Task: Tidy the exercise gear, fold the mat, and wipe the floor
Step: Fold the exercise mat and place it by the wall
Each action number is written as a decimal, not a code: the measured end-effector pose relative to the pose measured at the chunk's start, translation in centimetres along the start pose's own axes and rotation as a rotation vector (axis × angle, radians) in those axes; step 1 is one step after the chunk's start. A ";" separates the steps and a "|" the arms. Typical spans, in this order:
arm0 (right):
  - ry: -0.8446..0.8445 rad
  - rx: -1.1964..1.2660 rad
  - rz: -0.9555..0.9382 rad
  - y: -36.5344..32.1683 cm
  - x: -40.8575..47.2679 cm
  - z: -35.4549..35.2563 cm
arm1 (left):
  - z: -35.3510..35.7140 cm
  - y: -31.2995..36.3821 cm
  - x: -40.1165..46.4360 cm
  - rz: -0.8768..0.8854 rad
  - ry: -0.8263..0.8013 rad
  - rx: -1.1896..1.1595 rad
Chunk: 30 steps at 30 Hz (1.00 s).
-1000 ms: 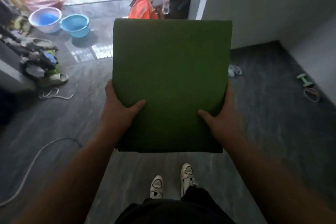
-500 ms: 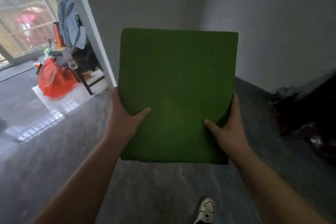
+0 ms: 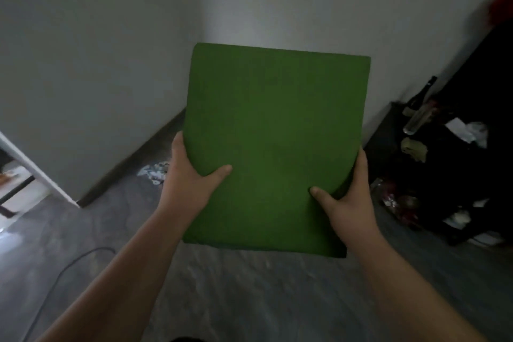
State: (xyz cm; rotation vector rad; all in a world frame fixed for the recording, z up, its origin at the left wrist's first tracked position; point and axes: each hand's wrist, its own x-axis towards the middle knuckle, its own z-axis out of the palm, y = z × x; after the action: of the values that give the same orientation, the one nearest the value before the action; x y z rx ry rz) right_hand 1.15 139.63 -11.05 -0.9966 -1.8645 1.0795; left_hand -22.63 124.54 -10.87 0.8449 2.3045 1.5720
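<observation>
Grey walls behind, both hands, left (image 3: 188, 183) and right (image 3: 347, 203), grip the folded green mat (image 3: 274, 141), thumbs on top.

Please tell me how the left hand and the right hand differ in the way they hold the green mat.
The left hand grips the folded green mat higher on its left edge; the right hand grips lower on the right edge. The left thumb points right and slightly up across the mat's face; the right thumb points left and slightly up, nearer the bottom. Both hands put the thumb on the front and the fingers behind, holding the mat off the floor.
</observation>
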 end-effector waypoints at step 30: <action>0.205 0.011 0.250 11.7 51.3 12.4 | 27.2 0.4 56.4 0.040 -0.316 0.045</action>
State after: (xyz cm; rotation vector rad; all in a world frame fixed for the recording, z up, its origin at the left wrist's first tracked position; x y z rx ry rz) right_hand -28.11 184.90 -15.02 -1.3090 -1.5977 1.0831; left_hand -54.83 178.12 -13.98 1.0709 2.1142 1.2966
